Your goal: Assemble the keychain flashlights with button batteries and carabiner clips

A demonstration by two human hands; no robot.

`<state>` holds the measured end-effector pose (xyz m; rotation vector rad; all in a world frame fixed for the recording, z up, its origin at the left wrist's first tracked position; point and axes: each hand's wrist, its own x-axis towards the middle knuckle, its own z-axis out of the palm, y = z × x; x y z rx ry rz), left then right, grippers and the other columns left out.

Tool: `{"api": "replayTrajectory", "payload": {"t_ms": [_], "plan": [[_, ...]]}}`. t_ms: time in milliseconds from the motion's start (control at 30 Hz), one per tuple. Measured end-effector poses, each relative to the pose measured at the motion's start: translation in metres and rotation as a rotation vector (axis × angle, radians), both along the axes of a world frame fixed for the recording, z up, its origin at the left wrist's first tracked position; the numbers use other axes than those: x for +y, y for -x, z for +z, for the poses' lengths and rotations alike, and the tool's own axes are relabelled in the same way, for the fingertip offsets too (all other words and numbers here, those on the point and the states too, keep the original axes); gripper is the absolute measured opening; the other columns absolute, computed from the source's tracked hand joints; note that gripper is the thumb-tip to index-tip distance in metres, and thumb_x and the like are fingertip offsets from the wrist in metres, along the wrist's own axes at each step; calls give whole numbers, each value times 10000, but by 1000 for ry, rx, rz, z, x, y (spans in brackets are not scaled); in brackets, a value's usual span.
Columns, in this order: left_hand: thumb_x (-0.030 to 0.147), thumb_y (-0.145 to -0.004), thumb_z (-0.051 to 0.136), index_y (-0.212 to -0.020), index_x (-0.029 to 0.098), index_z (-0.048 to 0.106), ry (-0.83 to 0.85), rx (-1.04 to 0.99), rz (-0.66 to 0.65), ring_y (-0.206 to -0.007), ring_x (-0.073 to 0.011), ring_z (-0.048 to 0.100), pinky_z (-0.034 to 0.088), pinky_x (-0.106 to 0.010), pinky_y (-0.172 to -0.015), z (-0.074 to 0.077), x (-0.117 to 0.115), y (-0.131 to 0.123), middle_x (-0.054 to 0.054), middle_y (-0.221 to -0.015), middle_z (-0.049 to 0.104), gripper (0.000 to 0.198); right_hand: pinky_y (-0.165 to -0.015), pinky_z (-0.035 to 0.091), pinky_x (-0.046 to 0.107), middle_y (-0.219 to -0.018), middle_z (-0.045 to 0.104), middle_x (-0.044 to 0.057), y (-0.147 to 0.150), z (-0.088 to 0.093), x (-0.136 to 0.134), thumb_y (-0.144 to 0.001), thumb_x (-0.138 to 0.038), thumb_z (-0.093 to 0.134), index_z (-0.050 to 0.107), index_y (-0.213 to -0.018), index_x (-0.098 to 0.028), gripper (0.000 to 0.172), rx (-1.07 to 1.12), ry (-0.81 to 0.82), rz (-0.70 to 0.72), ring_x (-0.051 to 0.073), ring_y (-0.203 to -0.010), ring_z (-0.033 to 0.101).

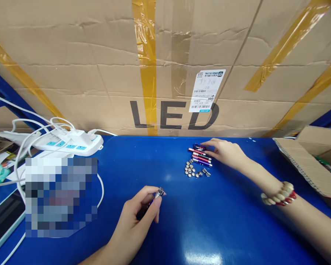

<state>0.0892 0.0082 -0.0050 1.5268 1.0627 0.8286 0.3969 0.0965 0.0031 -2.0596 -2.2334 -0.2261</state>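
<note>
My left hand point(139, 217) is closed round a small dark pen-shaped torch point(154, 198), whose silver tip sticks out past the fingertips. My right hand point(226, 151) reaches forward over the blue table point(237, 221), fingers stretched flat on a little pile of red and blue mini torches point(200, 156). Just in front of that pile lies a cluster of several silver button cells point(194, 170). A bead bracelet point(278, 198) sits on my right wrist.
A big taped cardboard box marked LED point(165, 66) stands across the back. A white power strip point(71, 141) with plugs and white cables lies at the left. An open cardboard box point(311, 165) is at the right edge. A blurred patch covers part of the left.
</note>
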Motion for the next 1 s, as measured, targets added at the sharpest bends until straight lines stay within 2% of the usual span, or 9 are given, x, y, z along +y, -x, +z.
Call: {"api": "replayTrajectory", "payload": {"t_ms": [100,267,567,867,1000], "plan": [[417,-894,464,-962,172,601,2,2,-5,-466,-93,369,264,-204,-424,1,1,1,40,-546,467,290,-526,391,220,-1066,678,-30,1,0,0,-864,-309,502,673,-1004,-306,222,5,-19,39,170,-869,645],[404,-896,456,-955,169,589,-14,12,-9,-475,-96,381,281,-205,-432,0,2,2,41,-551,463,277,-503,366,215,-980,700,-47,2,4,0,-846,-312,529,703,-887,-294,179,18,-36,40,145,-764,648],[353,-868,499,-900,177,587,-7,46,-2,-526,-119,491,378,-215,-523,3,6,0,43,-559,462,200,-493,366,214,-911,720,-46,5,9,-2,-831,-335,549,710,-872,-304,169,47,-40,6,144,-715,645],[331,-845,559,-905,197,563,51,19,-57,-524,-111,495,378,-196,-515,-6,4,-1,47,-579,493,147,-463,313,225,-712,711,-12,-5,19,0,-837,-365,523,704,-869,-289,199,61,-51,-113,176,-645,637],[367,-870,520,-903,194,558,54,34,-49,-516,-109,470,334,-204,-505,-7,5,-1,50,-558,475,180,-452,303,221,-686,704,-15,-7,21,0,-835,-360,517,703,-863,-280,204,77,-41,-124,160,-597,622]]}}
